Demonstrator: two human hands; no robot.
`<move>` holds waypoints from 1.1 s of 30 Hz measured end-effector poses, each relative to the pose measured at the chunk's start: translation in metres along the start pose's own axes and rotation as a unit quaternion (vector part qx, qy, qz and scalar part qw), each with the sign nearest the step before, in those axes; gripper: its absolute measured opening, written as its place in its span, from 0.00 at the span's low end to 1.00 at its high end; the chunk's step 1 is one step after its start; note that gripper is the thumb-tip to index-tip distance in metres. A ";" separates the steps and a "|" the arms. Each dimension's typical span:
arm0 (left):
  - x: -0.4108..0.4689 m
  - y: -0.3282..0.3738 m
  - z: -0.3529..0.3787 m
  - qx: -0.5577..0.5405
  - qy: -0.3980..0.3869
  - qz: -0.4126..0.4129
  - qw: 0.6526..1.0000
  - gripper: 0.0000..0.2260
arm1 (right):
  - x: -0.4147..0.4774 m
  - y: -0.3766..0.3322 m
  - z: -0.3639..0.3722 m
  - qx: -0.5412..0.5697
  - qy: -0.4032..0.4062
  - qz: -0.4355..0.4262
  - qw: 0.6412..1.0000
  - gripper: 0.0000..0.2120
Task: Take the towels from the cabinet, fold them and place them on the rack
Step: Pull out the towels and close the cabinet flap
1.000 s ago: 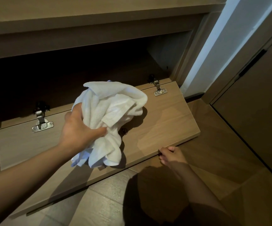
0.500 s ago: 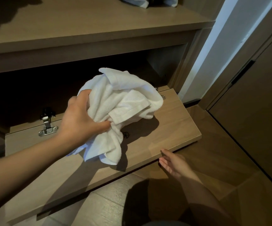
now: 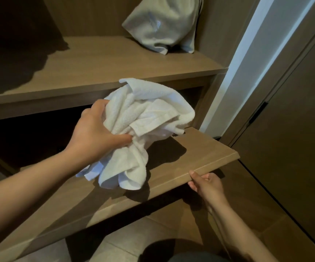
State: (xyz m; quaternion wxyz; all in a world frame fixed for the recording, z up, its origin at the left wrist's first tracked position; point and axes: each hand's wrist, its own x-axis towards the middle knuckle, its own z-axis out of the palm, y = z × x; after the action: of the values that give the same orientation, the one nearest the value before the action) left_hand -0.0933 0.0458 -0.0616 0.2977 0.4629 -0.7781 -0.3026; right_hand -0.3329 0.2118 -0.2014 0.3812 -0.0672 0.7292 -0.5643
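Observation:
My left hand (image 3: 98, 133) grips a crumpled bundle of white towels (image 3: 143, 129) and holds it in the air in front of the open cabinet, above the flap door (image 3: 205, 150). That wooden door is hinged at the bottom and lies roughly level. My right hand (image 3: 205, 184) has its thumb on top of the door's front edge and its fingers curled beneath it, near the right corner. The cabinet's inside (image 3: 30, 144) is dark and I cannot see what it holds.
Above the cabinet runs a wooden shelf (image 3: 105, 67) with a grey cloth bag (image 3: 164, 25) at its back right. A white wall strip (image 3: 251, 59) and a dark wooden door (image 3: 294, 138) stand to the right. Tiled floor (image 3: 134, 242) lies below.
My left hand has lifted the towel bundle higher. My right hand went from beside the door's edge to gripping it, and the door has come up. My view has tilted upward, showing the shelf and bag.

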 end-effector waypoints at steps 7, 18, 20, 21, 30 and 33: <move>0.008 0.030 -0.031 -0.051 0.018 -0.022 0.998 0.28 | -0.009 -0.049 0.017 0.021 -0.008 -0.061 0.998 0.09; 0.019 0.061 -0.071 -0.045 0.002 0.009 0.999 0.27 | -0.008 -0.081 0.034 0.004 -0.010 -0.080 0.997 0.05; 0.019 0.068 -0.079 -0.044 0.017 0.038 0.998 0.28 | -0.008 -0.085 0.036 -0.001 -0.012 -0.080 0.997 0.04; 0.020 0.071 -0.085 -0.039 0.032 0.062 0.997 0.28 | -0.009 -0.088 0.037 -0.001 -0.017 -0.081 0.997 0.05; 0.043 0.042 -0.090 -0.008 0.097 0.035 0.995 0.33 | -0.004 -0.110 0.053 -0.028 -0.058 -0.135 0.989 0.04; 0.046 0.039 -0.083 -0.012 0.093 0.053 0.994 0.34 | 0.000 -0.114 0.059 -0.028 -0.088 -0.168 0.981 0.06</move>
State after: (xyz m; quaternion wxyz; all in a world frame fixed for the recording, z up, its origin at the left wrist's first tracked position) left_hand -0.0707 0.0027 0.0291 0.3899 0.4437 -0.7669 -0.2510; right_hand -0.3336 0.1261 -0.1065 0.3420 -0.2489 0.6867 -0.5912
